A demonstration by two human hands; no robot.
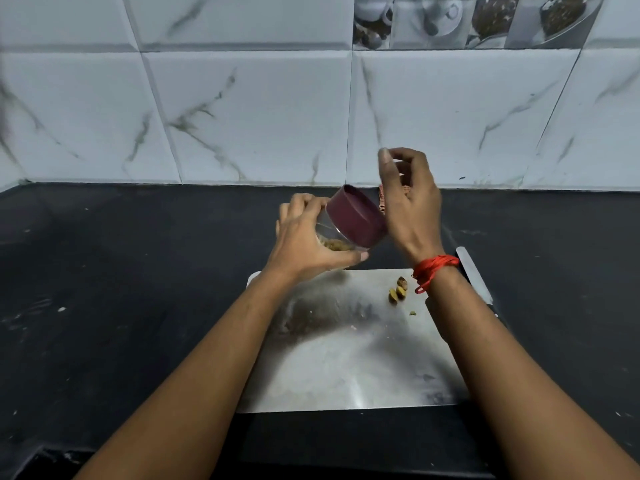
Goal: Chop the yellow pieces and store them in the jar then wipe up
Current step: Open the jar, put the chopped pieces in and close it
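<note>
My left hand (pixel 304 237) grips a small clear jar (pixel 332 239) tilted to the right above the far edge of the steel chopping board (pixel 346 358). Chopped yellow bits lie inside the jar, and a maroon lid (pixel 355 216) sits on it. My right hand (pixel 410 202) hovers just right of the lid with its fingers loosely curled and nothing visibly in them; I cannot tell whether the palm touches the lid. A few yellow pieces (pixel 398 291) lie on the board near my right wrist.
A knife (pixel 472 271) lies along the board's right edge, partly hidden by my right forearm. A reddish cloth (pixel 382 199) peeks out behind my right hand. The board sits on a black counter (pixel 138 271) backed by a white tiled wall (pixel 242 116).
</note>
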